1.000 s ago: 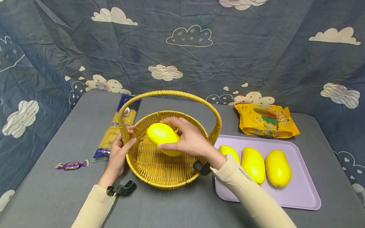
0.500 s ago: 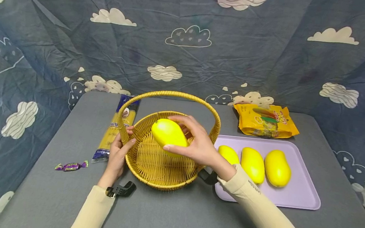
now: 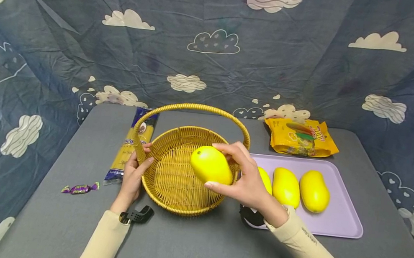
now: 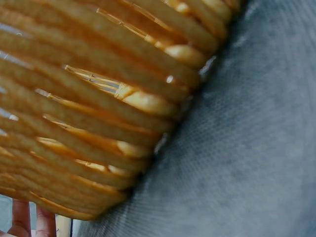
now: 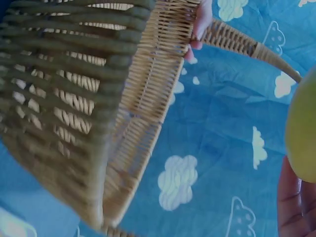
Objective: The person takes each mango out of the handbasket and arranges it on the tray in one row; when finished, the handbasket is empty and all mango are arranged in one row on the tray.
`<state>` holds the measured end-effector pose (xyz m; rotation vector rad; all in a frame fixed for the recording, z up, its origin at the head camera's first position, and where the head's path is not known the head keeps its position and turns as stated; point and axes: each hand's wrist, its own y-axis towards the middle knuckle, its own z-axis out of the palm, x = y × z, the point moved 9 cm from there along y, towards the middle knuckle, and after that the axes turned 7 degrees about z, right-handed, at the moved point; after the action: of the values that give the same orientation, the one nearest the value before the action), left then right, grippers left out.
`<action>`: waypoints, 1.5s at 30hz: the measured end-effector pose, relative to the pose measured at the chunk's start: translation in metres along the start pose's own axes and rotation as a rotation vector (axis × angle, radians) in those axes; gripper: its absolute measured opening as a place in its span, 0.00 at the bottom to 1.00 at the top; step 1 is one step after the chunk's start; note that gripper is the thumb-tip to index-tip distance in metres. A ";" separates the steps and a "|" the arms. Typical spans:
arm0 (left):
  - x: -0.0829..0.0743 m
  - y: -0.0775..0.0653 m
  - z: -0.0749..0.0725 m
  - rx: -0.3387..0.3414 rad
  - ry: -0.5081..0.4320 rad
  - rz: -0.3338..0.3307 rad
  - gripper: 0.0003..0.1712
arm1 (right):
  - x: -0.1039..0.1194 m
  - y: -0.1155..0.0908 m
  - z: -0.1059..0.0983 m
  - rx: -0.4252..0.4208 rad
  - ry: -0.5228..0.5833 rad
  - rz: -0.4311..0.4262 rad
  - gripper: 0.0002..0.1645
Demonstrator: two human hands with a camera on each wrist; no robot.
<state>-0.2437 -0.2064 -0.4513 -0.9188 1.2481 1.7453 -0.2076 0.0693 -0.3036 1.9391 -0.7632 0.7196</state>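
A yellow mango point(image 3: 211, 165) is gripped between the thumb and fingers of my right hand point(image 3: 248, 179), raised over the right side of a woven basket point(image 3: 175, 180). The same mango point(image 5: 303, 128) shows at the right edge of the right wrist view. My left hand point(image 3: 134, 180) holds the basket's left rim at the foot of its tall handle point(image 3: 195, 107), thumb on the inside. In the left wrist view the basket's wall point(image 4: 89, 113) fills the upper left, with two fingertips point(image 4: 45, 222) below it. No other fruit shows inside the basket.
Right of the basket, a lilac tray point(image 3: 341, 221) bears three mangoes point(image 3: 315, 191), one partly behind my right hand. A yellow snack bag point(image 3: 302, 137) lies behind it. A pasta packet point(image 3: 125, 154) and a purple wrapped candy point(image 3: 80, 188) lie to the left.
My right hand has carried the mango from over the basket's middle toward its right rim, nearer to me. The left hand and basket have stayed in place.
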 end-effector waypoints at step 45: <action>-0.001 0.000 0.000 0.014 0.010 0.014 0.18 | -0.086 -0.128 -0.223 -0.768 -0.435 0.566 0.39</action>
<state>-0.2436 -0.2063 -0.4507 -0.9137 1.2739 1.7426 -0.2071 0.3380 -0.3402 1.1692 -1.6195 0.2332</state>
